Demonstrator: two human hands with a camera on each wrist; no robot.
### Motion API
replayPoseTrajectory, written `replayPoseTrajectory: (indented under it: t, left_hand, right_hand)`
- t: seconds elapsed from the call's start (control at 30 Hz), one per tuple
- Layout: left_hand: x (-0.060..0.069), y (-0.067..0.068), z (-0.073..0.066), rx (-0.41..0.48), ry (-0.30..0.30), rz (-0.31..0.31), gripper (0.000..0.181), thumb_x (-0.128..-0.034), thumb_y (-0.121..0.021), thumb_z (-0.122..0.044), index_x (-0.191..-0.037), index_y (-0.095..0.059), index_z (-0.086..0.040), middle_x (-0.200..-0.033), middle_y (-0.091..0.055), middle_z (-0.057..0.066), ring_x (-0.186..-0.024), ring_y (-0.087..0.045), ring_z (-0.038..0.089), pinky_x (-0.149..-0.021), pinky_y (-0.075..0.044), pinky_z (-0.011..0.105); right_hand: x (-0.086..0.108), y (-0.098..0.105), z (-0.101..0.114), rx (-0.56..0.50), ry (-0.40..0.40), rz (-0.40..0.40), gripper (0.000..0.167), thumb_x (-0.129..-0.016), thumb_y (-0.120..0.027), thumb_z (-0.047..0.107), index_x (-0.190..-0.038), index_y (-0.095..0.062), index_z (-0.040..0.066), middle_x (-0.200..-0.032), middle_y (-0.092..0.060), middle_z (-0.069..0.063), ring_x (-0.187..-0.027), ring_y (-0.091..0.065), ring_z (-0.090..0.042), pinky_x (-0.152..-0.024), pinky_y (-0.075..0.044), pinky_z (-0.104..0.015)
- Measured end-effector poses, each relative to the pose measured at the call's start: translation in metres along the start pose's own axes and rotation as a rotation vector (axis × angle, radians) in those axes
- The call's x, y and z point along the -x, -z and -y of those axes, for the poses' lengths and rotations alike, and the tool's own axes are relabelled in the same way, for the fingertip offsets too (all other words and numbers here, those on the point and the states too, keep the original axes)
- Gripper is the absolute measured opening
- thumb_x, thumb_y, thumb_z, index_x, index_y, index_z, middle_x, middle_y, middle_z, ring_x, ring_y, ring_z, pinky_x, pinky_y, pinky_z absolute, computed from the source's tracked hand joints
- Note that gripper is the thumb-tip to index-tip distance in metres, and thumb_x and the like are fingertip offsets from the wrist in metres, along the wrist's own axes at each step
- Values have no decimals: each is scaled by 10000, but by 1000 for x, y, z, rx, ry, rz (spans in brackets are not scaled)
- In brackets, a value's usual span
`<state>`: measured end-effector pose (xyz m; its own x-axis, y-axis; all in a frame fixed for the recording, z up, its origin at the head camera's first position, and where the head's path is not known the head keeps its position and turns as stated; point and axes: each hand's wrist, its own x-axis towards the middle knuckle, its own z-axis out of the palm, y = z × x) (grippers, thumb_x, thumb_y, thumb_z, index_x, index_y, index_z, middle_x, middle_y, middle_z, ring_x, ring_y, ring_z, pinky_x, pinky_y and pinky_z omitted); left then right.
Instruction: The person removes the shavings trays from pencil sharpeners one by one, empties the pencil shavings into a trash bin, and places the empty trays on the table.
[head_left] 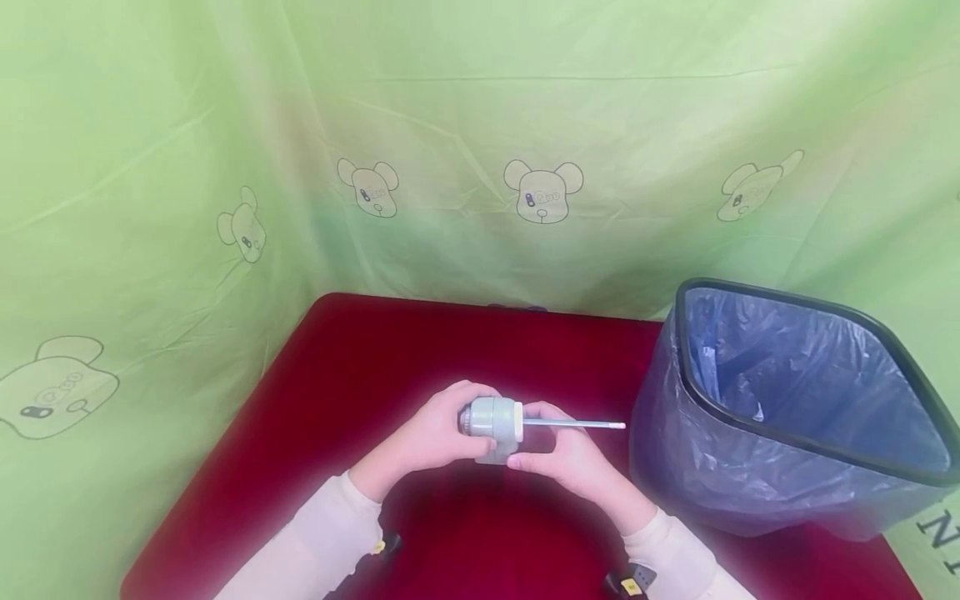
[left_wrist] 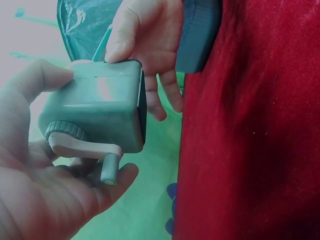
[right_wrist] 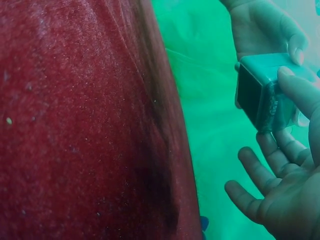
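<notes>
A grey-green hand-crank pencil sharpener (head_left: 495, 417) is held up over the red cloth. My left hand (head_left: 438, 425) grips its body from the crank side, thumb on one face and fingers on the other. The crank handle (left_wrist: 90, 147) hangs free in the left wrist view. A slim light-blue pencil (head_left: 573, 423) sticks out of the opposite side, pointing right; its inner end is hidden in the sharpener. Around that side is my right hand (head_left: 573, 462), its thumb and fingertips pinching the sharpener's edge. In the right wrist view, its outer fingers (right_wrist: 242, 200) stand away from the body.
On the right stands a bin (head_left: 787, 458) with a black rim and a translucent bag inside. Red cloth (head_left: 450, 342) covers the table. Green curtains (head_left: 450, 100) printed with bear heads rise behind and at both sides.
</notes>
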<state>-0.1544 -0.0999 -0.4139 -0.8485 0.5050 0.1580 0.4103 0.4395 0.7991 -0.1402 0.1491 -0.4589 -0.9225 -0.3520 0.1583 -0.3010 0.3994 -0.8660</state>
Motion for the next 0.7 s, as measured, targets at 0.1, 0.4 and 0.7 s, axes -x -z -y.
replayPoseTrajectory:
  t: [0.1, 0.4, 0.7]
  left_hand:
    - [0, 0, 1, -5, -3, -1, 513, -788, -823, -236, -1263, -632, -265, -1099, -613, -76, -961, -587, 139, -803, -538, 333]
    - [1, 0, 1, -4, 18, 1, 511, -787, -825, -238, -1257, -631, -289, -1100, -607, -113, -967, -596, 135, -804, -547, 326]
    - [1, 0, 1, -12, 9, 0, 528, -772, -822, -247, -1263, -632, -282, -1098, -608, -115, -969, -593, 136, -803, -551, 326]
  right_hand:
    - [0, 0, 0, 3, 4, -7, 641, -730, -929, 357, -1274, -617, 225, -1219, -674, 71, -1173, -625, -163, -1036, -489, -478]
    - [0, -1, 1, 9, -5, -17, 637, -714, -938, 361, -1254, -626, 231, -1201, -677, 78, -1159, -628, -155, -1040, -484, -496]
    - [1, -2, -1, 4, -2, -8, 638, -736, -925, 358, -1279, -611, 236, -1223, -668, 76, -1166, -631, -156, -1034, -499, -468]
